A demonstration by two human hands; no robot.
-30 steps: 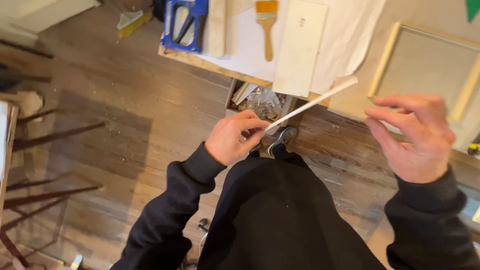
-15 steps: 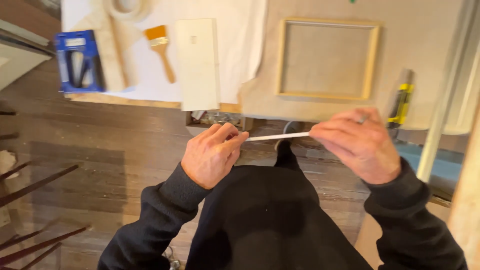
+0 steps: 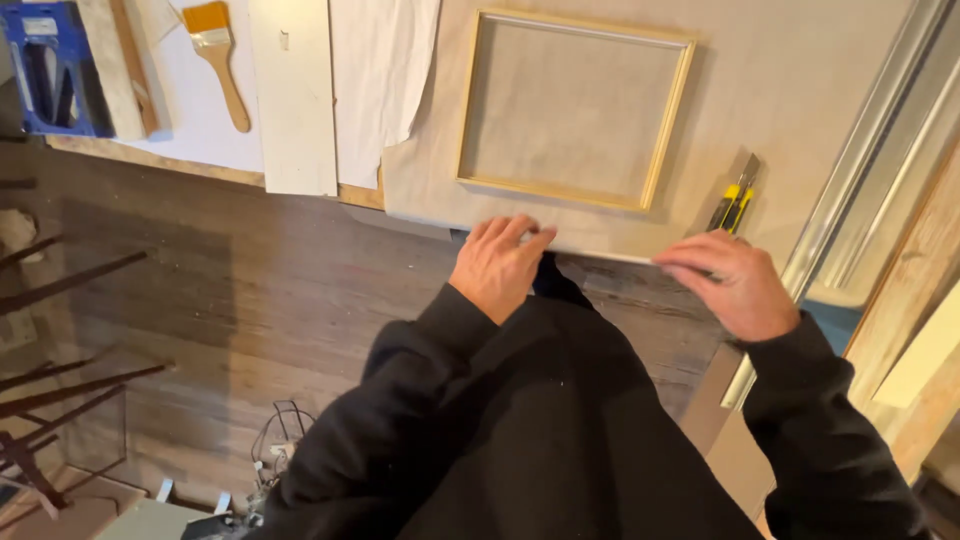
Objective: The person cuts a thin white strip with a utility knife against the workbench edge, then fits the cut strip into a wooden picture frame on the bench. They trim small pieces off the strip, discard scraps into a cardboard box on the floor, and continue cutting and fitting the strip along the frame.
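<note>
A: What do the hands hold?
B: I see the left hand (image 3: 497, 266) and right hand (image 3: 728, 283) each pinching an end of a thin pale wooden strip (image 3: 600, 255), centre frame, along the brown paper sheet's (image 3: 800, 90) near edge.
A: Above that?
B: A square light-wood frame (image 3: 573, 108); a yellow utility knife (image 3: 733, 200) to its right.

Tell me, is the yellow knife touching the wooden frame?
Apart. The head view shows the knife lying right of the frame, with a strip of bare brown paper between them.
</note>
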